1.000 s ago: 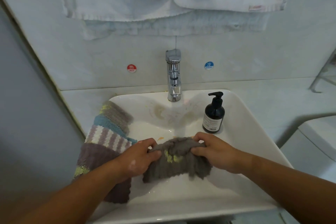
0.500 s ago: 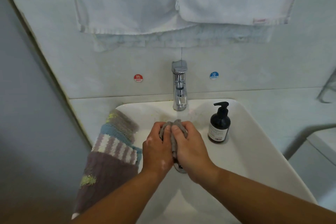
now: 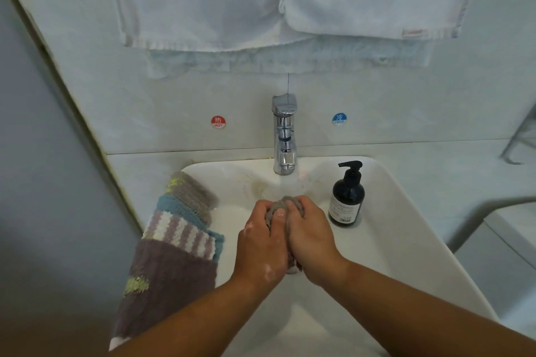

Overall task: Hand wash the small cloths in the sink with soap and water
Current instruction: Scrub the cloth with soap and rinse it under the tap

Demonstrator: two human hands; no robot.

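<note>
A small grey cloth (image 3: 282,203) is bunched up between both hands over the middle of the white sink (image 3: 406,240). My left hand (image 3: 259,243) grips it from the left and my right hand (image 3: 311,238) grips it from the right, the two pressed together. Most of the cloth is hidden by the fingers. The hands are just in front of the chrome tap (image 3: 284,136). A dark soap pump bottle (image 3: 346,197) stands on the sink's right side, close to my right hand.
Several folded knitted cloths (image 3: 174,246) in grey, blue, striped and purple hang over the sink's left rim. White towels (image 3: 261,0) hang on the wall above. Hot (image 3: 218,122) and cold (image 3: 339,118) stickers flank the tap. A wall stands close on the left.
One second ago the grey cloth was held spread out near the sink's front. Both hands have since bunched it together and moved it back toward the tap.
</note>
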